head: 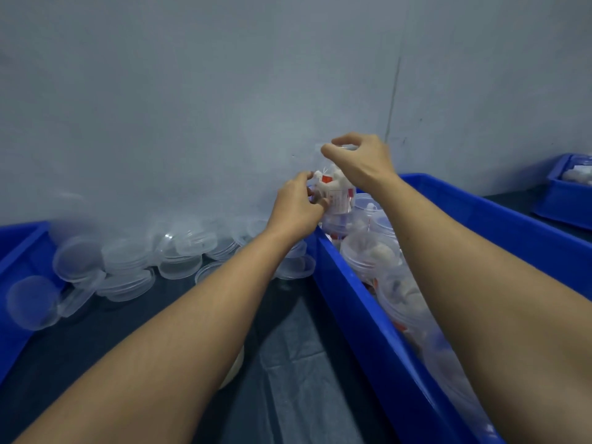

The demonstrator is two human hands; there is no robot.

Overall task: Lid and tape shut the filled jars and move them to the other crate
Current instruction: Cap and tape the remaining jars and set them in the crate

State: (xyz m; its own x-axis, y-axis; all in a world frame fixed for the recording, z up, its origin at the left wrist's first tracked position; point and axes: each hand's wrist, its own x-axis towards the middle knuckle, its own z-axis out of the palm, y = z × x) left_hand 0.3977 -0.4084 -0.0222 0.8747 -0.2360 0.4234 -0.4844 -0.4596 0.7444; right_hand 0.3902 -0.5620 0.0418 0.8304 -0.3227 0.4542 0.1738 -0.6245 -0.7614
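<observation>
A clear jar (336, 195) filled with white and red items is held up above the far corner of the right blue crate (362, 315). My left hand (298, 206) grips the jar's side. My right hand (355, 158) is above it, fingers curled and pinching at the jar's top rim, where something thin and clear shows; whether it is a lid or tape I cannot tell. Several more filled open jars (371, 251) stand in that crate. Many clear lids (179, 248) lie in a heap on the dark table against the wall.
A second blue crate (19, 251) sits at the left edge with a lid (32, 302) leaning on its rim. A third blue crate (567, 193) stands at the far right. A grey wall closes the back. A pale round object (235, 366) peeks from under my left forearm.
</observation>
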